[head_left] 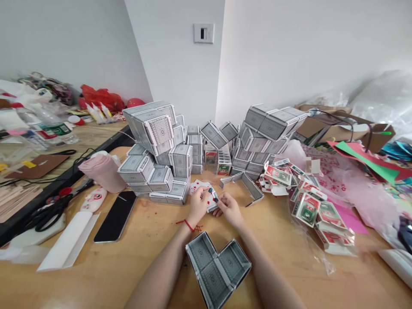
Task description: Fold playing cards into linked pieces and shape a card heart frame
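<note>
Paper cards [199,187], left hand [197,207], right hand [229,209] pinching

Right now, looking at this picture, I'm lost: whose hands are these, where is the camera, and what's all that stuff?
No machine here: a person's two bare hands, filmed by a camera worn on the head, looking down. The left hand and right hand together hold a few playing cards at a wooden table. Nearest the camera sits an open structure of folded cards. Behind the hands rise stacks of card cubes. A black phone lies left; card packs in plastic lie right.
</note>
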`<state>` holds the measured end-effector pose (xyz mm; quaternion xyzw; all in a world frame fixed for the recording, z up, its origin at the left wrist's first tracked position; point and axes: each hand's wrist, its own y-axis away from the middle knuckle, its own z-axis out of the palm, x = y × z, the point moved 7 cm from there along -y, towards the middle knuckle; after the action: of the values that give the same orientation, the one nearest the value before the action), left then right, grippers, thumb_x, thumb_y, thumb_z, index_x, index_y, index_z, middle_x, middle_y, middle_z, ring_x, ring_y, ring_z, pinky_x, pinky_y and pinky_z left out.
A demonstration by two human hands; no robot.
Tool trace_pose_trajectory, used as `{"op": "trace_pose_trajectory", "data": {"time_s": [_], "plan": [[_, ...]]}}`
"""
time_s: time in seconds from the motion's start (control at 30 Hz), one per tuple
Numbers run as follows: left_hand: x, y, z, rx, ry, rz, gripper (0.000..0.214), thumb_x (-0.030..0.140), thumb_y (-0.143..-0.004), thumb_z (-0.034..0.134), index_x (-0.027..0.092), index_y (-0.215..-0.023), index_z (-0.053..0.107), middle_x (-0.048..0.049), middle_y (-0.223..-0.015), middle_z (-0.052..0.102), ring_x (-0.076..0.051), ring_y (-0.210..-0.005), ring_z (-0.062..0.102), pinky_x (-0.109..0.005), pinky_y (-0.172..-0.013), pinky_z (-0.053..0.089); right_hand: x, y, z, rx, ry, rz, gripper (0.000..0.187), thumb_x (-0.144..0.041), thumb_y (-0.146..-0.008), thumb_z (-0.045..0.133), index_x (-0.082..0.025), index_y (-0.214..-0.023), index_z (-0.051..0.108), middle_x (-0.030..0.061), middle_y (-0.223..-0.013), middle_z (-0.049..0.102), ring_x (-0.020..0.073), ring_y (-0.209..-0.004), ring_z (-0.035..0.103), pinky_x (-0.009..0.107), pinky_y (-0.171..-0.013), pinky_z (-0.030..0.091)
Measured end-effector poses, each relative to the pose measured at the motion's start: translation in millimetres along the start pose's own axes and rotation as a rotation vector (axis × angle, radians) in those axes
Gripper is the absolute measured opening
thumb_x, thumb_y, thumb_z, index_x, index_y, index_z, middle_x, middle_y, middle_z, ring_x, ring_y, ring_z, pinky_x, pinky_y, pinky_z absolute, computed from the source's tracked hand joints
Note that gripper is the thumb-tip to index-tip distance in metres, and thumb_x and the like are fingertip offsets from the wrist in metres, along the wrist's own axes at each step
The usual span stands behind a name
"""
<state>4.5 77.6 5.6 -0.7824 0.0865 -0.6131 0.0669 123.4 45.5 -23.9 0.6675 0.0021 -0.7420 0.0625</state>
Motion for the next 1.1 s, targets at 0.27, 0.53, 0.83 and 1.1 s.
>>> {"op": "trace_pose_trajectory", "data": {"time_s": [0.27,0.53,0.83,1.1], "plan": [[7.6,5.2,7.3,-0.063,-0.043,0.048,0.019,0.031,-0.079,0.048,0.016,-0.076,0.059,-0.0024,-0.070,0.060,-0.014,-0.063,0.052,-0.024,-0.058,0.039,-7.1,1.5,0.2,0.003,0.060,-0.038,0.034,-0.053,-0.077,0.045,-0.022,-0.087,0.038,-0.0096,-0.040,0.049,0.0096,-0.026,0.044,0.018,-0.026,0.030],[-0.6,1.1,-2.2,0.006,0.125,-0.034,0.032,0.034,-0.084,0.035,0.016,-0.077,0.060,0.0001,-0.060,0.052,-0.013,-0.059,0.048,-0.024,-0.059,0.040,-11.3,2.8,-4.8,0.086,-0.089,-0.032,0.032,-0.049,-0.075,0.048,-0.023,-0.086,0.033,-0.0104,-0.045,0.052,0.0103,-0.030,0.049,0.019,-0.029,0.040],[-2.9,9.5,13.4,-0.148,0.071,-0.009,0.015,0.023,-0.079,0.038,0.017,-0.085,0.050,0.0001,-0.070,0.050,-0.012,-0.060,0.044,-0.022,-0.056,0.037,-12.1,1.5,-4.0,0.080,-0.174,-0.045,0.025,-0.041,-0.077,0.047,-0.022,-0.088,0.037,-0.0093,-0.046,0.052,0.0098,-0.030,0.048,0.019,-0.029,0.038],[8.5,12.0,6.6,-0.057,0.033,-0.011,0.012,0.018,-0.078,0.035,0.018,-0.075,0.047,0.0009,-0.063,0.048,-0.012,-0.058,0.044,-0.023,-0.054,0.036,-0.9,0.4,2.4,0.043,-0.256,0.043,0.027,-0.041,-0.073,0.050,-0.023,-0.085,0.033,-0.0097,-0.047,0.053,0.0109,-0.031,0.049,0.020,-0.030,0.039]]}}
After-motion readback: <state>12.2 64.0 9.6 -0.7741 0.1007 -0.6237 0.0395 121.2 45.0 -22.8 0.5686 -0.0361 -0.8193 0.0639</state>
